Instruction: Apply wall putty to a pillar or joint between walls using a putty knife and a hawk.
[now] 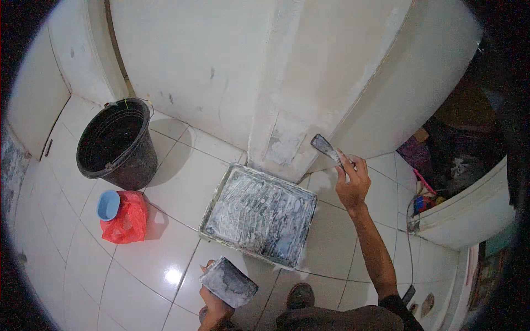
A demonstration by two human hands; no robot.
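Observation:
In my right hand [355,183] is a putty knife [323,145], its dark blade smeared white and pointing up and left near the foot of the wall. My left hand [214,305], low in the picture, grips a dark, flat rectangular plate [231,282] coated with whitish paste; its exact kind is unclear. Between the hands a shallow rectangular tray [205,227] rests on the floor, its inside streaked with white and grey paste. Behind the putty knife, the wall [326,71] carries a rough grey patch [287,140] close to the floor.
On the left stands a black bucket [141,165]. A red plastic bag [130,226] and a small blue cup [109,205] sit in front of it. White tiles [160,265] cover the floor. At right, a cable [409,243] runs below a dark opening with clutter [458,149].

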